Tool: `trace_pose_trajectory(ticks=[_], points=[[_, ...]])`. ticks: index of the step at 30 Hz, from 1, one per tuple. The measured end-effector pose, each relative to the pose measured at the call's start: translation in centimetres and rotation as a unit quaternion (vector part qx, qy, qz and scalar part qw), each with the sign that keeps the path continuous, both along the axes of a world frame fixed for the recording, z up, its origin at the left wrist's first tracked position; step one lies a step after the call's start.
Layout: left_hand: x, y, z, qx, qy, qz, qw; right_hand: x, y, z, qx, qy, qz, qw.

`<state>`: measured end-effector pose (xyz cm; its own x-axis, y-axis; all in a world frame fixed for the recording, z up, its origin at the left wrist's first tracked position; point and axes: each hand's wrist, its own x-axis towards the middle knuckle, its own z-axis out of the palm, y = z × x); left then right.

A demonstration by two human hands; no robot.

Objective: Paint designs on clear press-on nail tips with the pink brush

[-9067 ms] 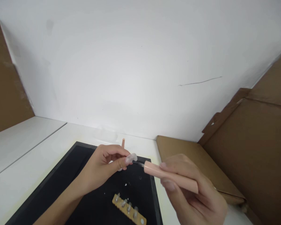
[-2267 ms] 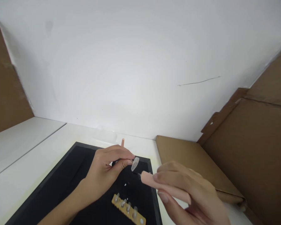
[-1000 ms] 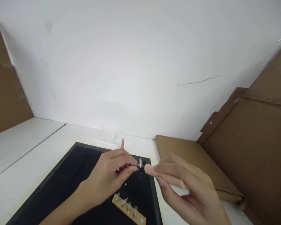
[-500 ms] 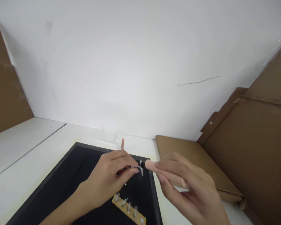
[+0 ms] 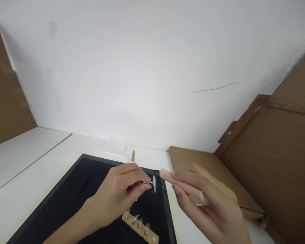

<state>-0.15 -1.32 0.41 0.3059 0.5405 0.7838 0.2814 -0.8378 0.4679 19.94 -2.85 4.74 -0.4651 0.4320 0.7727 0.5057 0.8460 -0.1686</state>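
My left hand pinches a small metallic stem between thumb and fingertips. At the stem's end sits a thin whitish oval piece, turned nearly edge-on. Most of what lies inside the left fingers is hidden. My right hand is closed on a pink-handled brush, whose small dark tip points left, just above and right of the oval piece. I cannot tell whether the tip touches it. Below the hands, a yellowish strip with several clear upright pegs lies on a black mat.
A small container with a pinkish top stands behind the mat on the white table. To the right lies a flat cardboard box. Cardboard panels rise at both sides, and a white wall closes off the back.
The brush has shifted slightly up and to the right, away from the oval piece, which its dark tip overlapped before. The oval piece has tilted a little; the left hand has barely moved.
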Motion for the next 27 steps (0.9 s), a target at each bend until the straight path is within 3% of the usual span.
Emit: trace_pose_trajectory(ticks=[6,12,27], points=[[-0.41,0.45,0.39,0.005,-0.003,0.012,1.0,-0.52,-0.18,0.31,-0.015,0.042,0.039,0.998],[-0.17,0.54,0.57,0.015,-0.013,0.018,1.0,-0.44,-0.33,0.56,-0.051,0.016,0.071,0.996],[-0.06,0.22,0.44,0.008,0.01,0.001,1.0,-0.33,-0.21,0.65,-0.031,0.017,0.041,0.999]])
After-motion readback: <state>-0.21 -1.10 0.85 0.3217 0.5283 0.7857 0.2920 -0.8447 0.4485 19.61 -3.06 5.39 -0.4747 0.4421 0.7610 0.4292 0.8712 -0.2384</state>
